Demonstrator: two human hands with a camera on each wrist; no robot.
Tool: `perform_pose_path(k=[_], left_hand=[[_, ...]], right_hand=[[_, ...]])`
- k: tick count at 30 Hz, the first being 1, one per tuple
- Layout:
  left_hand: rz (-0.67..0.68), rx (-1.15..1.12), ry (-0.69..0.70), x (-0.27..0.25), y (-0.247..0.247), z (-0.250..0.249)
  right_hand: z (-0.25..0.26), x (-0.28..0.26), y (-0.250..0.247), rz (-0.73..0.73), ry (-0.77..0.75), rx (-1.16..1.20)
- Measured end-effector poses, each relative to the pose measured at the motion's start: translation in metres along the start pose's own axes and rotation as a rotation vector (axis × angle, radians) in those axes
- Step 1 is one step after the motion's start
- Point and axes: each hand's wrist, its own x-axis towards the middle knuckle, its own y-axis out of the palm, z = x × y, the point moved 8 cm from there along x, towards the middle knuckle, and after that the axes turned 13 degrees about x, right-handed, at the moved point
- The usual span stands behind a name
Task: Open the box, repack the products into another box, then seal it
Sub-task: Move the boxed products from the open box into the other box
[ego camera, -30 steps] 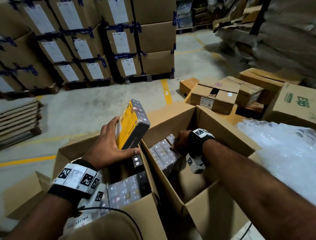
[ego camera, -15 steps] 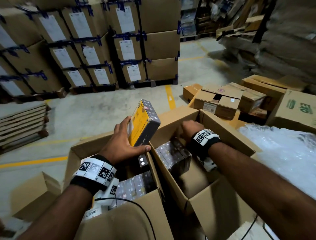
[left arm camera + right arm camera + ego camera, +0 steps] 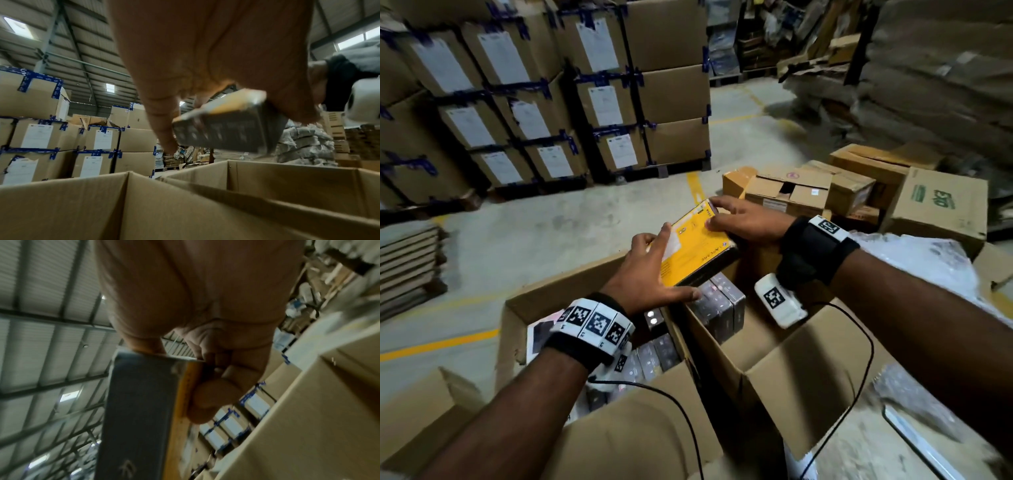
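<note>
Change: right hand (image 3: 743,219) has joined left hand (image 3: 650,277) on the yellow pack (image 3: 697,245).
Grip: both pinch its edges.
Meaning: handover above the right-side carton (image 3: 763,373).

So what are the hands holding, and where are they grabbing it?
Both hands hold one flat yellow-and-black product box above the open cardboard cartons. The left hand grips its near-left end, thumb underneath; the right hand pinches its far-right end.

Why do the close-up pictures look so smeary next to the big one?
Head view: dim but fairly sharp, the yellow product box legible between both hands. Left wrist view: the box is motion-blurred, and roof skylights glare. Right wrist view: the blurriest, the hand filling the frame.
</note>
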Motion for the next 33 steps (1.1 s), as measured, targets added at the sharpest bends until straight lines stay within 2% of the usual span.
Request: perform_pose_path(k=[3, 5, 8, 10, 15, 19, 22, 27, 33], left_hand=[[0.086, 0.056, -0.02, -0.004, 0.005, 0.004], [0.194, 0.176, -0.019, -0.009, 0.019, 0.008], [0.313, 0.297, 0.033, -0.015, 0.04, 0.0], [0.295, 0.35, 0.037, -0.013, 0.041, -0.006], [0.246, 0.415, 0.047, -0.01, 0.039, -0.007], [0.246, 0.377, 0.077, -0.006, 0.041, -0.003], [0.242, 0.345, 0.086, -0.006, 0.044, 0.002], [0.211, 0.282, 0.11, -0.008, 0.046, 0.007], [0.236, 0.284, 0.124, 0.0, 0.045, 0.006]], right_hand=[[0.015, -0.007, -0.032, -0.134, -0.058, -0.176], [0.024, -0.01, -0.042, -0.155, -0.038, -0.346], [0.017, -0.011, -0.018, 0.023, 0.132, -0.627], [0.005, -0.013, 0.013, 0.161, 0.192, -0.735], [-0.024, -0.007, 0.069, 0.349, 0.23, -0.97], [-0.051, 0.001, 0.088, 0.447, 0.326, -1.013], [-0.057, 0.005, 0.093, 0.492, 0.331, -1.05], [-0.072, -0.001, 0.088, 0.54, 0.457, -0.885], [-0.108, -0.011, 0.104, 0.717, 0.679, -0.808]])
